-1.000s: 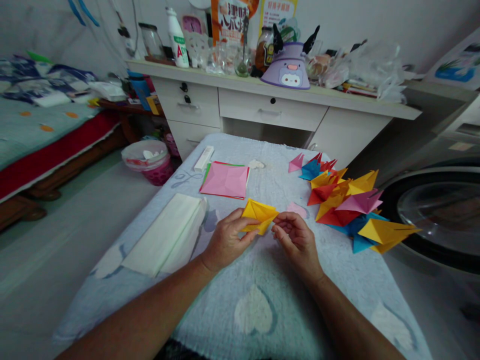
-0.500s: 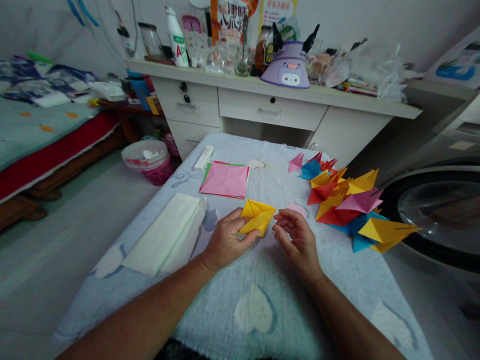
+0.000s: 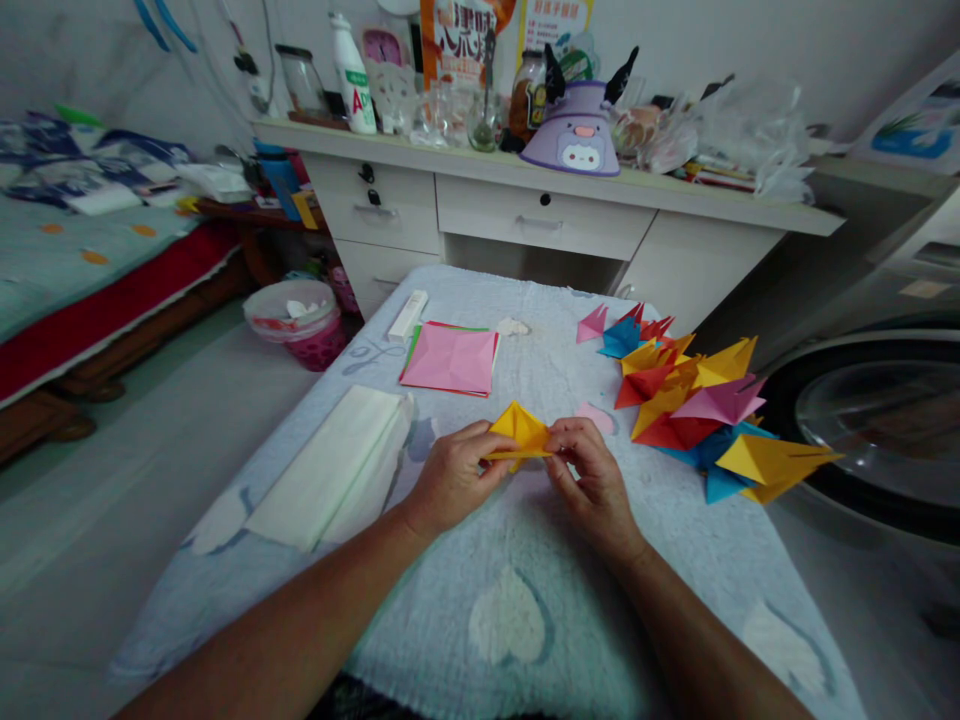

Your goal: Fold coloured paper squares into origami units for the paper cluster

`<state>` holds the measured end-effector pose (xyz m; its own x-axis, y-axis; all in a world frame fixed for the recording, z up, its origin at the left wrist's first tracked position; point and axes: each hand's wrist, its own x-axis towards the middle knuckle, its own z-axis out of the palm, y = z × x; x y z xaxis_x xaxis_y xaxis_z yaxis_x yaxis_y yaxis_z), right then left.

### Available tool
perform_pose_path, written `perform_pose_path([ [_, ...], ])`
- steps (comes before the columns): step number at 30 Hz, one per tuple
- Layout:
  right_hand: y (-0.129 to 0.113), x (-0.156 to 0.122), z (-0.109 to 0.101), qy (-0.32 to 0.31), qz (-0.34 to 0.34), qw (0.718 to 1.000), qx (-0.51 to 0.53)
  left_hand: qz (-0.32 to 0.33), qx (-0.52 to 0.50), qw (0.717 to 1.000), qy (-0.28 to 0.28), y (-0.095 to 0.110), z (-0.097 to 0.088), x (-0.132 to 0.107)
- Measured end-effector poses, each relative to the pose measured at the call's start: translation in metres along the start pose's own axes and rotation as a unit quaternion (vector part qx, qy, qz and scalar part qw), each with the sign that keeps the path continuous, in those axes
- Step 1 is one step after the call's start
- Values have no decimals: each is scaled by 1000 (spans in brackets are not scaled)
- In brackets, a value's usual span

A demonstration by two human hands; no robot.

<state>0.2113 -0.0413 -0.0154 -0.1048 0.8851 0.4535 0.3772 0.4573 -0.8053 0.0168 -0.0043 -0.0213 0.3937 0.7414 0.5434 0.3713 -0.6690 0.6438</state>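
A piece of yellow origami paper (image 3: 523, 428), partly folded to a point at the top, is held above the cloth between both hands. My left hand (image 3: 459, 472) pinches its left corner between thumb and fingers. On the other side, my right hand (image 3: 592, 475) grips the right corner in the same way. Behind them lies a stack of square paper (image 3: 452, 360), pink on top with red and green edges showing. Folded paper cranes (image 3: 675, 400) in yellow, red, blue and pink are heaped to the right.
A pale blue cloth (image 3: 510, 620) with heart shapes covers the table. On its left are a packet of white tissue (image 3: 330, 470) and a small white box (image 3: 408, 316). A white cabinet (image 3: 540, 210) stands behind, with a washing machine (image 3: 885, 430) at right and a pink bin (image 3: 300, 320) at left.
My right hand, apart from the yellow paper before, now grips its right corner. The paper has turned and opened wider, with its point facing up.
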Motion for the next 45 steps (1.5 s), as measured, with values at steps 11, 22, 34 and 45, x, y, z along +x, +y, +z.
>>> perform_pose_path([
  [11, 14, -2, 6, 78, 73, 994, 8, 0, -12, 1000, 16, 1, -4, 3],
  [22, 11, -5, 3, 44, 43, 998, 12, -8, -27, 1000, 11, -1, -4, 2],
  [34, 0, 0, 2, 23, -35, 999, -28, -17, -38, 999, -9, -6, -3, -1],
  [45, 1, -3, 4, -11, -64, 997, -37, -21, -49, 998, -23, -1, -5, 2],
])
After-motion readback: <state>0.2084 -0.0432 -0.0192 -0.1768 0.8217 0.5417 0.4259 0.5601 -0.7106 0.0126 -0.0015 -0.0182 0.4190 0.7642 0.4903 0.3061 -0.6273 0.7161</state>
